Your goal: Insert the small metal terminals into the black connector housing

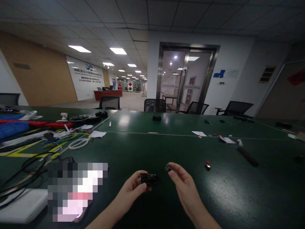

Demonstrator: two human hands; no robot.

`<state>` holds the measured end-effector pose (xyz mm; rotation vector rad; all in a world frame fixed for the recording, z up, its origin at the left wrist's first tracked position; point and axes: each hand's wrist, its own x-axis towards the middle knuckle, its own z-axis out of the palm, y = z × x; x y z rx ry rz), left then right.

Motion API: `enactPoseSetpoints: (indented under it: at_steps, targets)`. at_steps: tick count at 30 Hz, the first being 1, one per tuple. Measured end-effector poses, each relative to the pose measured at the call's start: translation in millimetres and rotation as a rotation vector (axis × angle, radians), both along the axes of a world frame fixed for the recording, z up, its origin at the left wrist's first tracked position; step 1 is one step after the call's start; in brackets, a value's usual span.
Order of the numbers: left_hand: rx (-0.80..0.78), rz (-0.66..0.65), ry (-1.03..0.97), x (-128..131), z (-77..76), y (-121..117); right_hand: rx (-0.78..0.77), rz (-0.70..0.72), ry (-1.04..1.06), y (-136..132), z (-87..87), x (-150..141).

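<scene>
Just above the green table (166,203), my left hand (133,187) grips a small black part (150,179) with moulded detail, thumb in front and fingers behind. To its right, my right hand (182,179) pinches a tiny bluish-grey piece (168,166) between thumb and fingers; its kind is too small to make out. A gap separates the two held pieces. Right of my right hand lies a small red and silver part (207,165) on the tabletop.
At the left lie a pixelated object (78,190), a white box (21,205), black cables (30,171) and a white cable coil (79,143). A black-handled tool (247,156) lies to the right. A black block (156,118) sits farther back, before several chairs.
</scene>
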<state>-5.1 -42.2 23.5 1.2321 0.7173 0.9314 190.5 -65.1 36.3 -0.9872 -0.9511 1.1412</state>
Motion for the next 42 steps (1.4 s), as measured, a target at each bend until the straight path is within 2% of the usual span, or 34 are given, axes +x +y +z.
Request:
enactPoseSetpoints:
  at_steps: [7, 12, 17, 23, 30, 35, 42]
  targets:
    - [-0.013, -0.009, -0.024, -2.4, -1.4, 1.9, -0.043, -0.088, 0.114, 2.3, 3.4, 6.2]
    - [-0.022, 0.017, -0.015, -1.5, -0.3, 0.5, -0.064, -0.081, 0.24, 5.1, 3.8, 8.8]
    - [-0.02, -0.016, -0.027, -2.5, 0.7, 0.8, -0.082, -0.077, 0.334, 5.7, 2.4, 10.2]
    - [-0.015, 0.023, -0.03, -1.8, 1.3, 0.0, -0.102, -0.081, 0.346, 6.2, 1.6, 10.8]
    - [-0.046, 0.006, -0.047, -1.8, -3.3, 2.2, -0.126, -0.1, 0.436, 5.9, 5.7, 6.9]
    - [-0.046, 0.005, -0.047, -1.8, -1.8, 1.3, -0.133, -0.09, 0.428, 5.5, 5.8, 6.9]
    - [-0.032, -0.02, -0.063, -3.6, -7.0, 4.5, -0.133, -0.084, 0.416, 5.9, 3.1, 8.0]
